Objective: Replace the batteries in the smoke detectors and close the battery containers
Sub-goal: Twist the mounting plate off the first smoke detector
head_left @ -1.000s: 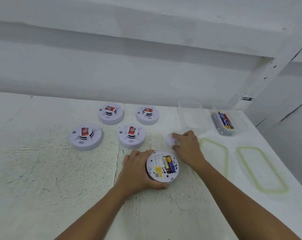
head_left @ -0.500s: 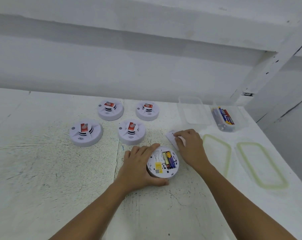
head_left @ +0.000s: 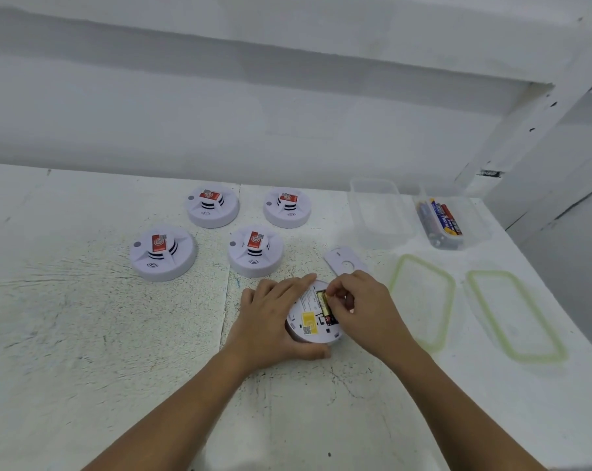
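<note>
Plastic tub (head_left: 471, 229) holds batteries (head_left: 446, 219); left grip (head_left: 271, 317) clasps the upturned detector (head_left: 310, 326), right grip (head_left: 362, 307) pinches its battery (head_left: 323, 305).

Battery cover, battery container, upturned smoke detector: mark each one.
battery cover (head_left: 345, 265), head view, middle of its flat face.
battery container (head_left: 477, 220), head view, its bare clear right side.
upturned smoke detector (head_left: 310, 323), head view, yellow label on its underside.

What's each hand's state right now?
Left hand: grip closed around the overturned smoke detector.
Right hand: fingertips pinching a battery in its open compartment.
</note>
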